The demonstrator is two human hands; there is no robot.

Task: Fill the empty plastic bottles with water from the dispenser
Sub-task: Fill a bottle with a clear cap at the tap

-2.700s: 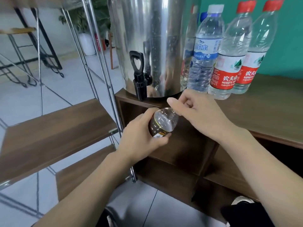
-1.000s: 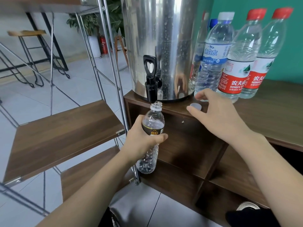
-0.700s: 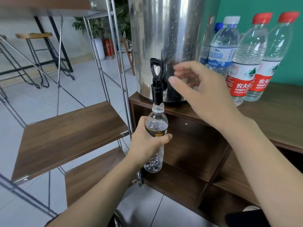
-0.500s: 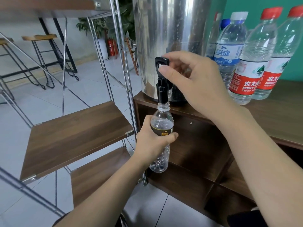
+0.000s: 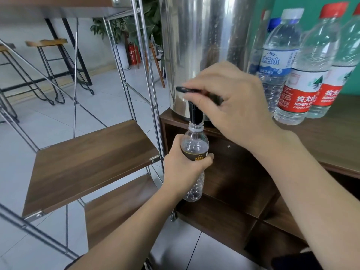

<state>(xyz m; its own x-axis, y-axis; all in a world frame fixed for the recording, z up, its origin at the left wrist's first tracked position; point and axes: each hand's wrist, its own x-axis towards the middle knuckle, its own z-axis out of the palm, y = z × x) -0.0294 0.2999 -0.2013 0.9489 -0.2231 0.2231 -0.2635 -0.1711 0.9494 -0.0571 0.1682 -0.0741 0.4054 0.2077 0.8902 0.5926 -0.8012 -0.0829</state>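
- Now, the small bottle (image 5: 194, 147) is gripped by the left hand (image 5: 185, 164), fingers and thumb wrapped round its dark label band; it is held upright, uncapped mouth right under the black spout (image 5: 196, 113).
- The tap lever (image 5: 188, 90) is pinched by the right hand (image 5: 229, 102), fingers curled over it; the lever is seen lying nearly flat.
- No water level can be made out in the held bottle; filling is judged just begun, if begun at all.
- The steel dispenser (image 5: 204, 45) is set on the wooden worktop (image 5: 335, 137).
- Four capped bottles (image 5: 303, 78) are stood beside it; whether full cannot be told.
- Left to do, by judgement: this fill, capping, any further empties.
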